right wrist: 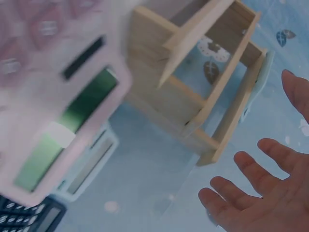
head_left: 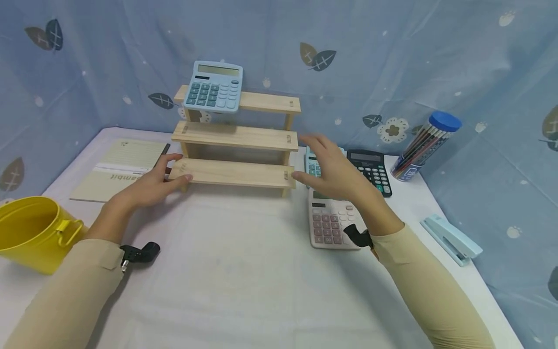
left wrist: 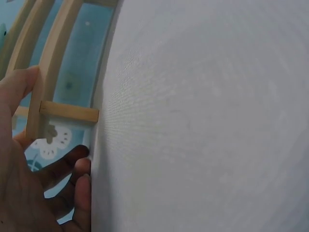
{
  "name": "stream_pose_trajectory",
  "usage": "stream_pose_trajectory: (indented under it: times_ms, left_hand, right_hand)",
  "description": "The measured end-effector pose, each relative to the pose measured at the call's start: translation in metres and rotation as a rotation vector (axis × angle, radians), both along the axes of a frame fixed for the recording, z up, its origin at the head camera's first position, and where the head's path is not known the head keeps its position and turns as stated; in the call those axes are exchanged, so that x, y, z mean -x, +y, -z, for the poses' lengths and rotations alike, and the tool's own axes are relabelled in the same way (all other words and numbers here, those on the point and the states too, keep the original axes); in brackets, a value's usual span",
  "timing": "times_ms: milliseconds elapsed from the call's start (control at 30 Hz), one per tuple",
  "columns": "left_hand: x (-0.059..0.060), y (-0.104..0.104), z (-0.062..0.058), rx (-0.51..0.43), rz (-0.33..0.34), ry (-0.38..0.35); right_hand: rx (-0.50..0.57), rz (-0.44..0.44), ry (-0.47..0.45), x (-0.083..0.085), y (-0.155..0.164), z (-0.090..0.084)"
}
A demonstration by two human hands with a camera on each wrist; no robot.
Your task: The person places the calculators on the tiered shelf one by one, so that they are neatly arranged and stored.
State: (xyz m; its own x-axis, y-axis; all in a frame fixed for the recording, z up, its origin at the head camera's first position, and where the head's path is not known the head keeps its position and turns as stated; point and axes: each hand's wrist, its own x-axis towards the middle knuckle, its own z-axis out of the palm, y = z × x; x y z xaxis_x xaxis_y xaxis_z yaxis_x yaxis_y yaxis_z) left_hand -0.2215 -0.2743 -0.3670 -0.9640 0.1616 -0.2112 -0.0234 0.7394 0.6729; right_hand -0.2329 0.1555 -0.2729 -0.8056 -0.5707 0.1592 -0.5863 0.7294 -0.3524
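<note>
A three-tier wooden shelf [head_left: 235,172] stands at the back, with a light blue calculator [head_left: 213,87] leaning on its top board. My left hand [head_left: 150,182] pinches the left end of the lowest board, thumb at the front edge and index finger round the end. In the left wrist view, the other fingers [left wrist: 67,166] hang loosely below the board. My right hand [head_left: 337,169] is spread at the shelf's right end, above the calculators. Its fingers [right wrist: 258,176] are apart and hold nothing in the right wrist view. A pink calculator [head_left: 327,228] lies below this hand.
Behind the right hand are another blue calculator [head_left: 311,165] and a black calculator [head_left: 372,169]. A pencil tub [head_left: 425,145] with a blue lid and a light blue stapler [head_left: 451,240] are at right. A notepad [head_left: 109,169], a pen [head_left: 163,154] and a yellow bucket [head_left: 39,237] are at left.
</note>
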Motion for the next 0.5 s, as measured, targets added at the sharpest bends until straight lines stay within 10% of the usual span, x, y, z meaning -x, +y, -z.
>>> stream_pose_trajectory:
  times_ms: [500]
  left_hand:
    - [0.002,0.0,0.004,0.014,0.018,0.021]
  right_hand:
    - [-0.021,0.109,-0.094,-0.027,0.053,0.03]
